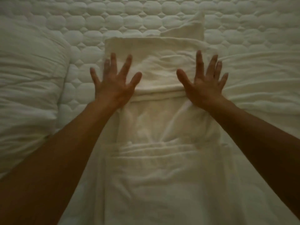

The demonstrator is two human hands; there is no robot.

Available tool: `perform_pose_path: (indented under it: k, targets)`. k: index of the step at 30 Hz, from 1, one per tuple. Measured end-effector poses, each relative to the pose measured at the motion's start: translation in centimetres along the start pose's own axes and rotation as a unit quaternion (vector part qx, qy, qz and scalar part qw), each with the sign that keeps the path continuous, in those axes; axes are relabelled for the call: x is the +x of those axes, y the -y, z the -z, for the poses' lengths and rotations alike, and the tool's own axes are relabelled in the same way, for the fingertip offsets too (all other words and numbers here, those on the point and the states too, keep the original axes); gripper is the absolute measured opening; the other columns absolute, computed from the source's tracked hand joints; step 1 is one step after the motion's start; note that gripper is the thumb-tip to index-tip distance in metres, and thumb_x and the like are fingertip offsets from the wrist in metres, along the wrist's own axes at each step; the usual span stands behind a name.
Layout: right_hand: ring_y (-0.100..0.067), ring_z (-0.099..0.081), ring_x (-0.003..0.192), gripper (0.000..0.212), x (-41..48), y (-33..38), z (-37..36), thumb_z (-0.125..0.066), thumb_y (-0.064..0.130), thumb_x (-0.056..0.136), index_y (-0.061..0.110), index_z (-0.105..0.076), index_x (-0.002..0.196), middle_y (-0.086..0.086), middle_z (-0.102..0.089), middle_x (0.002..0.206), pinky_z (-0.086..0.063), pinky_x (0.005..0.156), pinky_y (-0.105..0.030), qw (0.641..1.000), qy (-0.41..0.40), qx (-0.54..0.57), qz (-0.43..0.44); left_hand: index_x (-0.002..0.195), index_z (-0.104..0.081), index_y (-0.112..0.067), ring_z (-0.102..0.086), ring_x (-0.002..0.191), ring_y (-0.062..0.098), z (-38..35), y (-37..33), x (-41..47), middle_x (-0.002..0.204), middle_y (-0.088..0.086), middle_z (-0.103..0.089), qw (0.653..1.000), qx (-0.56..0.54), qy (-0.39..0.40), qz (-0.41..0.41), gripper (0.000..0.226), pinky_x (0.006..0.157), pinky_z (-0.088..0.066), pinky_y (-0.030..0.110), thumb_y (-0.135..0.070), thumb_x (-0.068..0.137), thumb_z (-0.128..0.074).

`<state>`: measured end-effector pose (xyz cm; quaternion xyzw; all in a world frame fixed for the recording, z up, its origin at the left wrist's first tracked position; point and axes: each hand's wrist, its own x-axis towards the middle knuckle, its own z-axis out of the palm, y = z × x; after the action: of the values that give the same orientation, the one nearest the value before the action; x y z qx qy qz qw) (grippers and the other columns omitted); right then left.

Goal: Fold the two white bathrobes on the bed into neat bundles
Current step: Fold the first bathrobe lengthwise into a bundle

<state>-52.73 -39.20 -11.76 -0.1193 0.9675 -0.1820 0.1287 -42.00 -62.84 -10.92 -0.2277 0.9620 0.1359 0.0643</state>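
The left hand [113,83] and right hand [205,83] lie flat, fingers straight and spread, grasping nothing, pressing on the folded end of the robe [159,70]. The fold's near edge runs between the palms. Behind the wrists the unfolded length stretches back toward the person, wrinkled. To do this well, sweep both palms outward evenly, flattening creases and squaring the side edges before folding again. Beyond the fingertips is the quilted bed [243,21], and left of the left hand a duvet [29,82]. I cannot pick out a second robe.
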Motion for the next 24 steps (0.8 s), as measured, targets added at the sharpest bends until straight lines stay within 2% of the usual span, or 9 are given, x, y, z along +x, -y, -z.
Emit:
perform_pose_path:
  k: [2,4,6,8,11,14,17,19,24]
  targets:
    - [-0.029,0.003,0.156,0.092,-6.3,-1.8,1.2,-0.037,0.082,0.088,0.039,0.003,0.159,-0.010,0.004,0.169,-0.001,0.121,-0.053,0.993,-0.042,0.108,-0.008,0.160,-0.010,-0.036,-0.020,0.153,0.028,-0.1,0.7,-6.8,0.167,0.012,-0.017,0.984,-0.141,-0.084,0.068,0.092,0.120,-0.016,0.054,-0.081,0.085,-0.038]
    - [-0.030,-0.026,0.149,0.095,-13.7,-4.9,2.4,-0.053,0.077,0.084,0.031,-0.015,0.159,-0.009,-0.025,0.163,-0.026,0.115,-0.048,0.975,-0.035,0.200,-0.087,0.153,-0.032,-0.022,-0.050,0.134,0.028,-0.1,1.9,-14.9,0.145,0.009,-0.053,0.940,-0.283,-0.042,0.184,0.112,0.105,-0.043,0.043,-0.086,0.064,-0.055]
    - [-0.026,-0.055,0.123,0.100,-20.5,-7.3,3.3,-0.061,0.083,0.072,0.025,-0.037,0.151,-0.007,-0.055,0.141,-0.045,0.096,-0.040,0.953,0.024,0.235,-0.187,0.131,-0.056,-0.019,-0.065,0.107,0.022,0.1,2.5,-21.9,0.114,-0.001,-0.068,0.895,-0.349,0.057,0.270,0.102,0.081,-0.050,0.032,-0.087,0.055,-0.068]
    - [-0.016,-0.066,0.099,0.096,-25.5,-9.1,3.4,-0.063,0.089,0.062,0.026,-0.058,0.135,0.004,-0.070,0.117,-0.052,0.085,-0.037,0.937,0.109,0.229,-0.240,0.113,-0.066,-0.019,-0.068,0.090,0.013,-1.1,2.7,-26.8,0.099,-0.006,-0.072,0.865,-0.391,0.116,0.294,0.072,0.067,-0.049,0.024,-0.068,0.062,-0.078]
    - [-0.012,-0.074,0.081,0.071,-29.9,-10.4,2.6,-0.077,0.072,0.055,0.024,-0.074,0.107,0.010,-0.078,0.089,-0.060,0.080,-0.038,0.902,0.200,0.256,-0.284,0.095,-0.069,-0.024,-0.067,0.082,0.001,-2.5,2.2,-31.3,0.074,-0.019,-0.074,0.831,-0.431,0.181,0.300,0.049,0.063,-0.051,0.022,-0.047,0.058,-0.091]
    - [-0.013,-0.076,0.086,0.067,-32.2,-10.9,2.8,-0.090,0.062,0.054,0.027,-0.073,0.109,0.010,-0.079,0.094,-0.061,0.085,-0.042,0.877,0.246,0.310,-0.271,0.085,-0.069,-0.027,-0.069,0.086,0.004,-3.4,2.4,-33.8,0.080,-0.017,-0.074,0.841,-0.422,0.172,0.291,0.071,0.069,-0.052,0.025,-0.066,0.030,-0.090]
    - [-0.015,-0.075,0.094,0.076,-33.3,-11.5,2.5,-0.094,0.055,0.054,0.027,-0.068,0.120,0.007,-0.078,0.105,-0.060,0.088,-0.043,0.850,0.261,0.375,-0.263,0.092,-0.068,-0.021,-0.072,0.082,0.008,-3.8,3.1,-35.0,0.080,-0.012,-0.077,0.813,-0.469,0.160,0.305,0.082,0.068,-0.056,0.026,-0.053,0.022,-0.094]
    - [-0.018,-0.075,0.098,0.087,-34.6,-11.8,2.1,-0.094,0.057,0.051,0.024,-0.064,0.125,0.003,-0.077,0.110,-0.059,0.091,-0.045,0.844,0.253,0.397,-0.258,0.108,-0.063,-0.017,-0.070,0.080,0.001,-3.5,2.6,-35.8,0.081,-0.013,-0.076,0.808,-0.490,0.174,0.277,0.090,0.062,-0.054,0.014,-0.033,0.029,-0.103]
    - [-0.018,-0.076,0.093,0.072,-37.4,-12.3,1.2,-0.090,0.049,0.054,0.014,-0.072,0.115,0.000,-0.080,0.100,-0.061,0.082,-0.034,0.846,0.195,0.437,-0.236,0.113,-0.063,-0.015,-0.068,0.090,0.009,-4.5,3.0,-38.3,0.092,-0.011,-0.075,0.798,-0.530,0.142,0.251,0.116,0.068,-0.056,0.017,-0.054,0.009,-0.096]
